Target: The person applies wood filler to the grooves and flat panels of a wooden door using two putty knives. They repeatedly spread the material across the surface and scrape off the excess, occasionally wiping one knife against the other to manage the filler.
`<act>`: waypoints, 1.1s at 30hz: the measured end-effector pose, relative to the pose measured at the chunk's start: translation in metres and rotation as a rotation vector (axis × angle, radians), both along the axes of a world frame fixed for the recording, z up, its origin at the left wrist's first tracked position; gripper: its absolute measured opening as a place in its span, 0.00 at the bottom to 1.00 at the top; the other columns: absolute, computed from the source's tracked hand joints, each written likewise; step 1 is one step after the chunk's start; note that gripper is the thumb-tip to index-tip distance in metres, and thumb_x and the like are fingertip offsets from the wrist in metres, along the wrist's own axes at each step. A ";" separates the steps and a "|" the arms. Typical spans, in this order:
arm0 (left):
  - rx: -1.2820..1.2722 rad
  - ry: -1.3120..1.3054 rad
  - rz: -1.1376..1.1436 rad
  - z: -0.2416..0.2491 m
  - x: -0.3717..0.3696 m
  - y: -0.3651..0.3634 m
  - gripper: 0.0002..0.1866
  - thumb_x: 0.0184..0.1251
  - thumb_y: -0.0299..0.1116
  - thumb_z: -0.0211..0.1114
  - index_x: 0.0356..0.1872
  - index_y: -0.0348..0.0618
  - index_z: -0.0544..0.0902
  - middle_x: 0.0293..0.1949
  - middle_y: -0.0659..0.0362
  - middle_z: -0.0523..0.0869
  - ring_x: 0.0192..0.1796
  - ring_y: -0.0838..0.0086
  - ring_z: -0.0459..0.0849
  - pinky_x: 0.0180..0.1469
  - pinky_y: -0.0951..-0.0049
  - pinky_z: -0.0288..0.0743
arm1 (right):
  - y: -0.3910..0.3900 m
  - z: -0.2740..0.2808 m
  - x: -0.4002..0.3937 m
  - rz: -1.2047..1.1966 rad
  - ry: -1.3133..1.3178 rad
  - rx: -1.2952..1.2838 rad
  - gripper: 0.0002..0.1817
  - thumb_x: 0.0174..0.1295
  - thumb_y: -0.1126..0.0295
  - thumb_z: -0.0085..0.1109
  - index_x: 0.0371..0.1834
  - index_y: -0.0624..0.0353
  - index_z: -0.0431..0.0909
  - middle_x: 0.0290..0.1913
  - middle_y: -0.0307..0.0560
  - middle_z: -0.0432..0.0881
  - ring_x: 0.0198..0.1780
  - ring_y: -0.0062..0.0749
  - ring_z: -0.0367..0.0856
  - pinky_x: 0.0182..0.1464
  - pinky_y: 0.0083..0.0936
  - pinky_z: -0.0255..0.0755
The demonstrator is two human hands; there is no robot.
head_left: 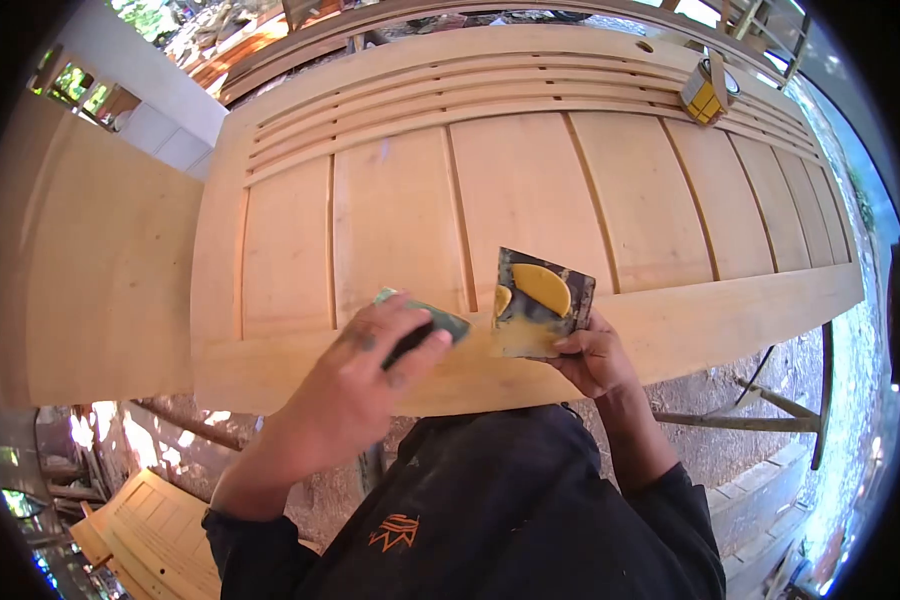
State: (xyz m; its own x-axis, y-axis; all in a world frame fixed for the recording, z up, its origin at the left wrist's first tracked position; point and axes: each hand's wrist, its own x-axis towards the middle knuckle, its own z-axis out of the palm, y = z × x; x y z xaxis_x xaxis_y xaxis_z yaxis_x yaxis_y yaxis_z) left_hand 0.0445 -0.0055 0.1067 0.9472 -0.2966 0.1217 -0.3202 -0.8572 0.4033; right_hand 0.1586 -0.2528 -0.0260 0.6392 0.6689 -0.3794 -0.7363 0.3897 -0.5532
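Observation:
My left hand [355,375] is closed on a flat, dark green spreader [440,320], held above the near rail of a pale wooden door [530,190]. To its right, my right hand [598,358] grips the lower right corner of a square, dark, stained board [570,315], thumb on top. A thick yellow strip of putty [543,287] lies on that board, with a smaller lump at its left edge and a thin smear below. The spreader and the board are a short way apart.
A can with a yellow label [706,95] stands on the door's far right part, by its slats. A plain wooden panel [110,260] is at the left. Another panelled door [160,530] lies low at the lower left. Trestle legs [825,400] show at the right.

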 end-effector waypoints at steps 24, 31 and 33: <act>-0.162 0.361 -0.119 -0.049 0.059 -0.051 0.27 0.44 0.14 0.55 0.52 0.33 0.75 0.49 0.48 0.75 0.54 0.55 0.74 0.59 0.62 0.66 | -0.013 0.002 0.013 -0.054 0.019 -0.047 0.27 0.52 0.89 0.41 0.59 0.63 0.62 0.49 0.47 0.75 0.44 0.29 0.77 0.42 0.23 0.75; -1.092 0.775 0.388 -0.031 0.063 0.003 0.26 0.52 0.12 0.51 0.56 0.31 0.73 0.51 0.55 0.80 0.55 0.73 0.77 0.59 0.75 0.68 | -0.021 -0.012 0.049 -0.090 0.085 0.139 0.31 0.47 0.87 0.43 0.61 0.67 0.60 0.55 0.56 0.73 0.56 0.48 0.74 0.57 0.43 0.70; -1.139 0.751 0.487 -0.019 0.052 0.029 0.25 0.52 0.12 0.50 0.56 0.31 0.73 0.50 0.57 0.80 0.55 0.75 0.76 0.58 0.76 0.68 | -0.016 -0.026 0.049 -0.081 0.106 0.111 0.32 0.45 0.86 0.44 0.61 0.68 0.60 0.56 0.58 0.72 0.57 0.51 0.73 0.60 0.46 0.68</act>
State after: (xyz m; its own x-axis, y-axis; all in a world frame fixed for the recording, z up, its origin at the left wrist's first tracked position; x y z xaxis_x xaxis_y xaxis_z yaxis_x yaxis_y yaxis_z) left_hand 0.0962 0.0239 0.0874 0.8690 -0.0153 -0.4945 0.4941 0.0771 0.8660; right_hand 0.2071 -0.2691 -0.0519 0.6534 0.6583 -0.3738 -0.7515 0.5050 -0.4244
